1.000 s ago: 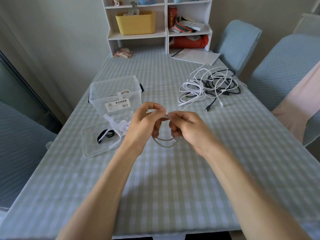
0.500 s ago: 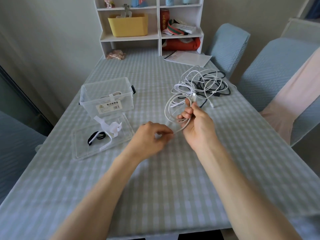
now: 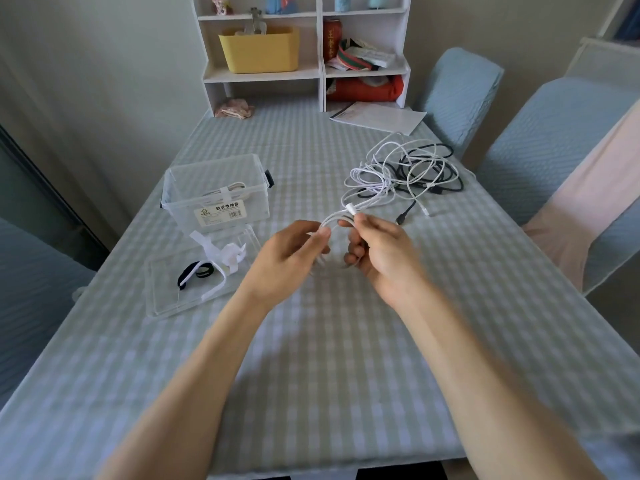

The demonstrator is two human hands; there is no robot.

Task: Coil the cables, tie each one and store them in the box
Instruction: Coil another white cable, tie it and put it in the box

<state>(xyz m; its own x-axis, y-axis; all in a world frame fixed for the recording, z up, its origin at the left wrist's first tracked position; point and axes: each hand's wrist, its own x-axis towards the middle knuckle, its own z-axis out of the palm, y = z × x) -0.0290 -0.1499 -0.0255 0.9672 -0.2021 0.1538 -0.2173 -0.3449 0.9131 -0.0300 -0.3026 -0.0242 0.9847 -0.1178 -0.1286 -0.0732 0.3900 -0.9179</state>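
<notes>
Above the middle of the checked table both hands hold one white cable [image 3: 337,220] bent into a small loop. My left hand [image 3: 294,254] pinches the loop's left side, and my right hand [image 3: 375,251] grips its right side near the white plug. From the loop the cable runs back to a tangled pile of white and black cables [image 3: 405,171] at the far right. A clear plastic box [image 3: 216,195] at the left holds one tied white coil. Its lid [image 3: 194,282] lies in front, carrying white and black ties [image 3: 221,258].
A white shelf unit [image 3: 304,50] with a yellow bin stands at the table's far end, next to a sheet of paper [image 3: 379,117]. Two blue-covered chairs [image 3: 554,150] line the right side. The table's near edge lies under my forearms.
My left hand has risen from near the table to take the loop's left side. My right hand has come lower and nearer, and the coil it held up now looks smaller.
</notes>
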